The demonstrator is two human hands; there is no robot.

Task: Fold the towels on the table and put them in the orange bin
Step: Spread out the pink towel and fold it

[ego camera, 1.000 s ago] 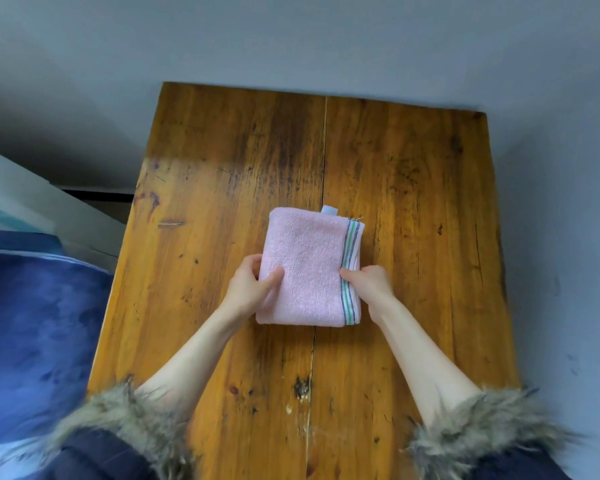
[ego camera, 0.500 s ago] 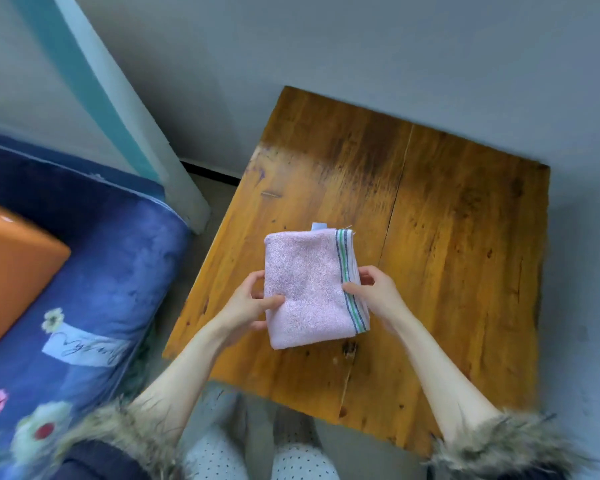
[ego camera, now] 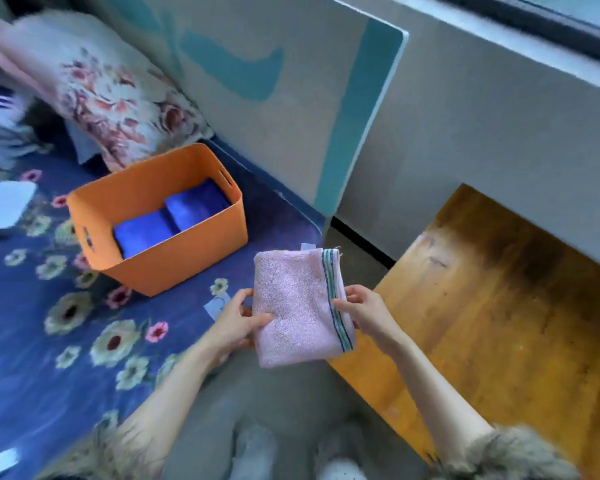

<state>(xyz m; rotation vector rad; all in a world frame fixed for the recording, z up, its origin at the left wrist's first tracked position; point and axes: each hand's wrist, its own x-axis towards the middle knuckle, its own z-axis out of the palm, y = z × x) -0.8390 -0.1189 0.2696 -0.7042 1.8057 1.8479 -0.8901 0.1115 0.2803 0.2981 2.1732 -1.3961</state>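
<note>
Pink towel (ego camera: 297, 306), folded into a small rectangle, up in the air, off the wooden table (ego camera: 499, 323) and just past its left edge. Striped band down its right side, small white tag at the top. Left hand (ego camera: 234, 323) gripping the towel's left edge, thumb on top, fingers underneath. Right hand (ego camera: 362, 308) pinching the striped right edge, thumb on top. Orange bin (ego camera: 174, 251) up and to the left of the towel, well apart from it, sitting on a blue flowery cover (ego camera: 49, 323). Two folded blue towels (ego camera: 168, 220) side by side inside the bin. Flowery pillow (ego camera: 118, 98) behind the bin. Fluffy fur cuffs (ego camera: 496, 452) on both sleeves, below the towel.
</note>
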